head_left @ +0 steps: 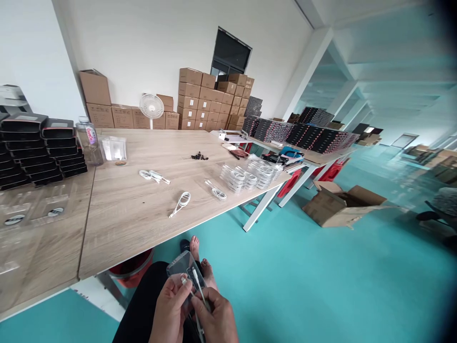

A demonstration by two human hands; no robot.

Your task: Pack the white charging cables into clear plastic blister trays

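Over my lap, my left hand [170,305] is closed, thumb and finger pinching one end of a white charging cable [197,280]. My right hand [216,315] is closed around the cable lower down, with its other connector sticking up past the fingers. A clear plastic tray [180,262] sits behind the fingers, close to both hands; which fingers support it is hidden. On the table, nearest my hands, lies a coiled white cable [183,200]. Another coiled cable [216,191] rests to its right, and a bundled pair of cables [153,176] farther left.
Clear trays with coiled cables [250,175] are piled near the right edge of the wooden table [124,214]. Small black pieces [199,156] lie mid-table. Black boxes [39,147] and a bottle [89,140] stand left. A red bin [134,271] is underneath; an open carton [339,205] sits on the floor.
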